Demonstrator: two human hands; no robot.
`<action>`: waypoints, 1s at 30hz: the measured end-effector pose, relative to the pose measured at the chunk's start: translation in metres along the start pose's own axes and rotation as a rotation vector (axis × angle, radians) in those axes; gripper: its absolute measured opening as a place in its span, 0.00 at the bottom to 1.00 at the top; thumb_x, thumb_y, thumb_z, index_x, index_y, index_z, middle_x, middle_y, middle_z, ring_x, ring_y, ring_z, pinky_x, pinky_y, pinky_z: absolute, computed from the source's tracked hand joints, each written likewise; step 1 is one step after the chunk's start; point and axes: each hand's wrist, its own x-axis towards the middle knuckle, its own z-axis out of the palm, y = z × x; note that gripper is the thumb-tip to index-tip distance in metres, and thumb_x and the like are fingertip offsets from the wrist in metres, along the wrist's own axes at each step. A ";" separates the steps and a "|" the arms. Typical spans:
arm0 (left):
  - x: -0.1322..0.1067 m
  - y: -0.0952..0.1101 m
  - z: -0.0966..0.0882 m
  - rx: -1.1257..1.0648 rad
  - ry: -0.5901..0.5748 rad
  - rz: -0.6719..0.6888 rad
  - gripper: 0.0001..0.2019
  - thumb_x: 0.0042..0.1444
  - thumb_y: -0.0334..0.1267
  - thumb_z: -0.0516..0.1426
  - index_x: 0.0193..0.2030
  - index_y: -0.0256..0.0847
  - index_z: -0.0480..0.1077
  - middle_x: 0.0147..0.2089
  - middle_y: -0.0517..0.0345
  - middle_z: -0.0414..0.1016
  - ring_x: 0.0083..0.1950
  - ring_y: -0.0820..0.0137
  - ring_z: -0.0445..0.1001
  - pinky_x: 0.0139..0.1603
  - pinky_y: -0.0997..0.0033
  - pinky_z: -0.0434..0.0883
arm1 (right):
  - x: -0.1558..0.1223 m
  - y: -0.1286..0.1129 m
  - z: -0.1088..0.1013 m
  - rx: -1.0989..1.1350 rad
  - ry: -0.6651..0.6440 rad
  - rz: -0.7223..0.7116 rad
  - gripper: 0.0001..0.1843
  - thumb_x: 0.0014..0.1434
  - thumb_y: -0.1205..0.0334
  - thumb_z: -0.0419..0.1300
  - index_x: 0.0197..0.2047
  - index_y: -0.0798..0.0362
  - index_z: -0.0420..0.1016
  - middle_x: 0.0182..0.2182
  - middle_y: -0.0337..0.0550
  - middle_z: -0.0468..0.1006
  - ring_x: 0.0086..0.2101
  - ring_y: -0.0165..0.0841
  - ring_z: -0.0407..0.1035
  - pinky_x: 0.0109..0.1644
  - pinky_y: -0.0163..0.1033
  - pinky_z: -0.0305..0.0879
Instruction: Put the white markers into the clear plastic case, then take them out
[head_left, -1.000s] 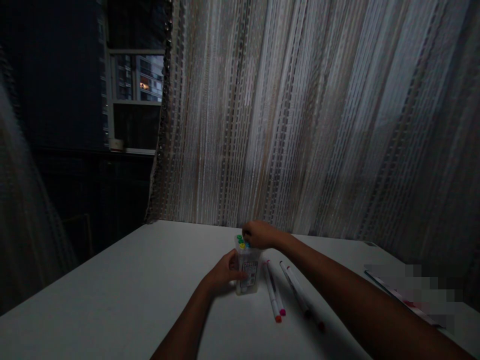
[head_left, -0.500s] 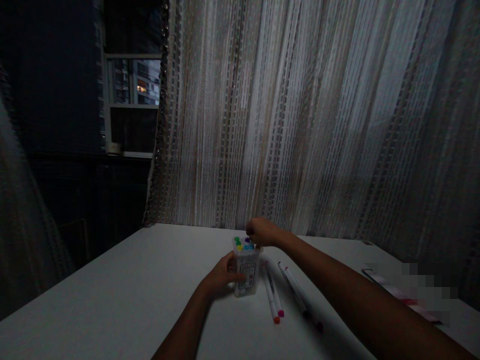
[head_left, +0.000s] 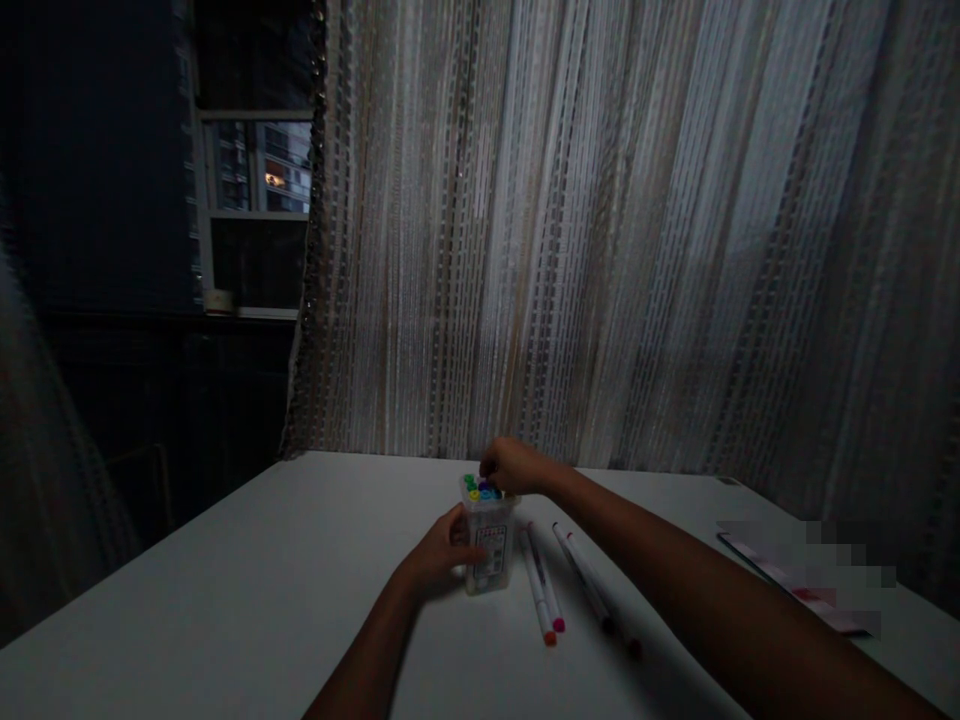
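Note:
A clear plastic marker case [head_left: 491, 550] with a printed label stands upright on the white table. Green, yellow, blue and purple marker ends [head_left: 474, 494] show in its open top. My left hand [head_left: 442, 545] is wrapped round the case's left side, thumb across the front. Over the top, my right hand [head_left: 514, 466] is closed with its fingers pointing down among the marker ends; what they pinch is hidden. To the right of the case lie several loose white markers, among them an orange-tipped marker [head_left: 538, 590], a pink-tipped marker [head_left: 553, 600] and a black-tipped marker [head_left: 585, 580].
The white table [head_left: 247, 590] reaches back to a striped curtain [head_left: 465, 250]. A flat item with a dark edge [head_left: 780, 580], partly blurred out, lies at the right. A small pale cup or jar [head_left: 219, 301] sits on the window sill at the left.
My right hand has shifted slightly left over the top of the case, closer to the purple marker end. My left hand keeps its grip on the case. The whole view has moved slightly.

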 end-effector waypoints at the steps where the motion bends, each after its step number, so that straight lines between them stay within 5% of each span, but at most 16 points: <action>1: 0.000 0.000 0.000 0.000 0.003 -0.003 0.28 0.33 0.33 0.69 0.43 0.36 0.66 0.42 0.50 0.73 0.45 0.59 0.71 0.46 0.62 0.66 | 0.001 0.000 0.001 0.013 0.008 0.006 0.14 0.46 0.72 0.57 0.36 0.56 0.78 0.32 0.42 0.79 0.33 0.28 0.72 0.32 0.26 0.60; 16: 0.000 0.002 0.003 -0.019 -0.007 -0.013 0.29 0.31 0.34 0.69 0.43 0.38 0.66 0.41 0.51 0.73 0.46 0.58 0.70 0.47 0.60 0.66 | 0.010 -0.004 0.005 0.034 0.048 0.030 0.09 0.47 0.67 0.58 0.33 0.55 0.78 0.29 0.43 0.79 0.30 0.28 0.70 0.29 0.27 0.57; 30: -0.001 0.001 0.002 -0.031 -0.014 0.004 0.28 0.32 0.33 0.69 0.42 0.37 0.66 0.42 0.51 0.73 0.45 0.59 0.71 0.46 0.63 0.66 | 0.003 -0.012 -0.002 0.018 -0.022 0.069 0.15 0.54 0.66 0.50 0.35 0.60 0.77 0.28 0.46 0.78 0.28 0.28 0.69 0.29 0.29 0.57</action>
